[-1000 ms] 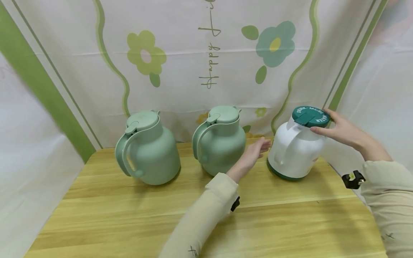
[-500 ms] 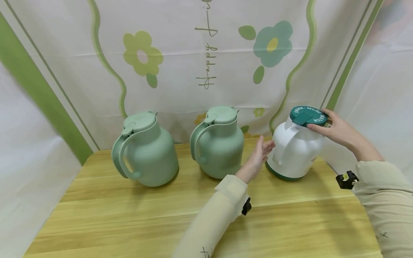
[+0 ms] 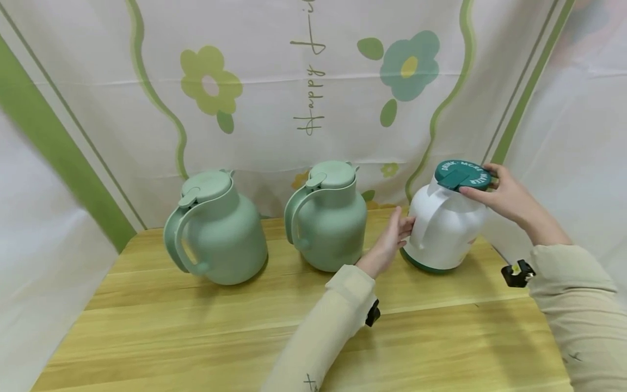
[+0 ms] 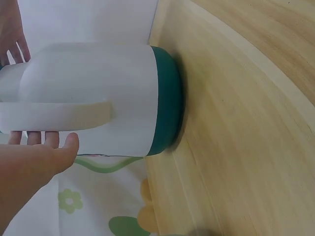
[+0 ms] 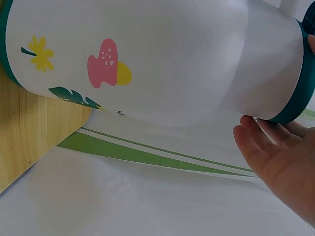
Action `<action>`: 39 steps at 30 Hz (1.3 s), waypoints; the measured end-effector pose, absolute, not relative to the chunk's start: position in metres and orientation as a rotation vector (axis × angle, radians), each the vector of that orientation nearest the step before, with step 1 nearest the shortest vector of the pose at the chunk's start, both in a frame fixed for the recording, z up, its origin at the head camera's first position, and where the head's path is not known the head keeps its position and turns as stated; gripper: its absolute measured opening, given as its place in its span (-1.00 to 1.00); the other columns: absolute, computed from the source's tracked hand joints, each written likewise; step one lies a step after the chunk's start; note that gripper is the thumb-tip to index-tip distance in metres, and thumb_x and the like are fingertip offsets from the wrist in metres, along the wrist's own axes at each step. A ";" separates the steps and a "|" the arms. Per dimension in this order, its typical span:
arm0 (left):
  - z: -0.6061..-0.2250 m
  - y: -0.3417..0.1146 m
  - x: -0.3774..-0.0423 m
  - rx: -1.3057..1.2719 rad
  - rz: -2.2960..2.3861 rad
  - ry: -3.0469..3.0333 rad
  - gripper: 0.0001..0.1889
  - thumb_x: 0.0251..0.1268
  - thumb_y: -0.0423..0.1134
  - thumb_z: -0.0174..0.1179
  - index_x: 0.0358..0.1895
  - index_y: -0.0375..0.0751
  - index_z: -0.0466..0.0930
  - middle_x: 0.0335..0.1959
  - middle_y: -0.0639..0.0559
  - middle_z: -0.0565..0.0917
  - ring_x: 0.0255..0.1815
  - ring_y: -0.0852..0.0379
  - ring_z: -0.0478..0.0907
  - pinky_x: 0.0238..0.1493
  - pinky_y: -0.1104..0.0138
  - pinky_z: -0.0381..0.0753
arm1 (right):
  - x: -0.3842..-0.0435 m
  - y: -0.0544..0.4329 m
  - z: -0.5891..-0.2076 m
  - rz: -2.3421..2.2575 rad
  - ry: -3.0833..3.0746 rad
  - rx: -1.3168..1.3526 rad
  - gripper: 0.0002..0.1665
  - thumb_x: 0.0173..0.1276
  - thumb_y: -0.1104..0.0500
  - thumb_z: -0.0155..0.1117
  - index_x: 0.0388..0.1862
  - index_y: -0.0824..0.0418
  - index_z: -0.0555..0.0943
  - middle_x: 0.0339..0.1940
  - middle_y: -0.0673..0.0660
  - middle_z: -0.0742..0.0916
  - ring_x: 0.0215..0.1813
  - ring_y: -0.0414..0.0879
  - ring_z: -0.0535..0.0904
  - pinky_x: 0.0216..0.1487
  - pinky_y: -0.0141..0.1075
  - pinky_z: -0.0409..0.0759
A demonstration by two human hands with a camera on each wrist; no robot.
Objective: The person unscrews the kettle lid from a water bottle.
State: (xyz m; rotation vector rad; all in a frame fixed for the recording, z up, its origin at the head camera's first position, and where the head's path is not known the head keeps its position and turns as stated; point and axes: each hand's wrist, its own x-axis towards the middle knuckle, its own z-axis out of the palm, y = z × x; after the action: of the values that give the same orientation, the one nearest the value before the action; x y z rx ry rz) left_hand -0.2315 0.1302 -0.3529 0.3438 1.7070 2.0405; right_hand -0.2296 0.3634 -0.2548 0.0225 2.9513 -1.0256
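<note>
A white thermos jug (image 3: pixel 453 231) with a dark green base stands upright at the table's right side. Its round green lid (image 3: pixel 462 175) carries white lettering. My right hand (image 3: pixel 511 198) grips the lid's right edge, thumb in front and fingers behind; in the right wrist view, the fingers (image 5: pixel 253 140) bend up under the neck. My left hand (image 3: pixel 391 237) is at the jug's left side with fingers extended. In the left wrist view, its fingertips reach the edge of the white handle (image 4: pixel 56 115); whether they press on it I cannot tell.
Two light green jugs, one on the left (image 3: pixel 222 234) and one in the middle (image 3: pixel 333 226), stand along the back of the wooden table (image 3: pixel 196 332). My left forearm passes in front of the middle one. A flower-printed cloth (image 3: pixel 264 109) hangs right behind them.
My left hand has moved right, from beside the middle jug to the white jug's handle, its fingers spreading. The right hand stays on the lid. The whole head view has shifted slightly.
</note>
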 end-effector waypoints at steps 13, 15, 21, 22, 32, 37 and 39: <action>-0.349 0.122 -0.238 0.356 2.009 1.798 -0.21 0.46 0.26 -0.61 0.32 -0.19 0.41 0.30 -0.14 0.48 0.37 -0.07 0.37 0.46 0.04 0.16 | -0.229 0.354 -0.252 -1.008 3.002 0.030 0.26 0.32 -0.28 0.12 0.52 0.34 -0.41 0.47 0.59 -0.02 0.42 0.53 0.02 0.29 0.38 0.12; -0.349 0.122 -0.238 0.350 2.002 1.808 -0.20 0.46 0.27 -0.61 0.32 -0.20 0.41 0.29 -0.14 0.49 0.36 -0.07 0.37 0.47 0.06 0.16 | -0.229 0.353 -0.252 -0.995 3.012 0.035 0.26 0.31 -0.29 0.12 0.52 0.33 -0.39 0.47 0.59 0.01 0.42 0.53 0.04 0.29 0.38 0.13; -0.346 0.124 -0.240 0.320 2.007 1.826 -0.21 0.47 0.25 -0.58 0.31 -0.26 0.41 0.26 -0.16 0.50 0.34 -0.07 0.38 0.49 0.15 0.16 | -0.228 0.350 -0.253 -0.974 3.061 0.018 0.24 0.30 -0.29 0.13 0.53 0.34 -0.33 0.48 0.57 0.01 0.39 0.53 0.07 0.26 0.39 0.14; -0.346 0.124 -0.241 0.321 2.004 1.836 -0.21 0.47 0.25 -0.59 0.31 -0.25 0.41 0.26 -0.16 0.50 0.34 -0.07 0.39 0.48 0.15 0.16 | -0.228 0.350 -0.253 -0.962 3.072 0.014 0.23 0.30 -0.29 0.13 0.53 0.34 -0.32 0.48 0.57 0.00 0.39 0.53 0.07 0.26 0.39 0.14; -0.344 0.123 -0.243 0.391 1.991 1.848 -0.21 0.48 0.21 -0.63 0.27 -0.30 0.43 0.28 -0.19 0.48 0.38 -0.08 0.34 0.51 0.13 0.10 | -0.230 0.352 -0.251 -0.956 3.079 -0.028 0.20 0.32 -0.25 0.12 0.54 0.34 -0.31 0.49 0.56 -0.10 0.42 0.55 -0.03 0.26 0.43 0.07; -0.345 0.125 -0.244 0.409 1.984 1.801 -0.22 0.49 0.20 -0.60 0.30 -0.31 0.40 0.34 -0.20 0.44 0.40 -0.10 0.33 0.53 0.14 0.07 | -0.233 0.358 -0.253 -1.040 2.944 -0.041 0.18 0.36 -0.21 0.11 0.54 0.16 -0.44 0.52 0.48 -0.21 0.45 0.55 -0.11 0.29 0.44 0.03; -0.346 0.125 -0.243 0.409 1.970 1.805 -0.23 0.49 0.21 -0.60 0.32 -0.27 0.38 0.35 -0.18 0.43 0.40 -0.09 0.34 0.52 0.15 0.09 | -0.234 0.360 -0.254 -1.057 2.911 -0.045 0.18 0.36 -0.20 0.11 0.54 0.15 -0.45 0.53 0.46 -0.22 0.46 0.54 -0.13 0.30 0.43 0.02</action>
State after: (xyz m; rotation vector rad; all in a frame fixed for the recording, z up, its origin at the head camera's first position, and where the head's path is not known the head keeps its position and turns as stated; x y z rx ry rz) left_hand -0.2435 0.1251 -0.3462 0.4094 1.8049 1.9701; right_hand -0.2340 0.3597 -0.2538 -0.0454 2.9108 -1.0573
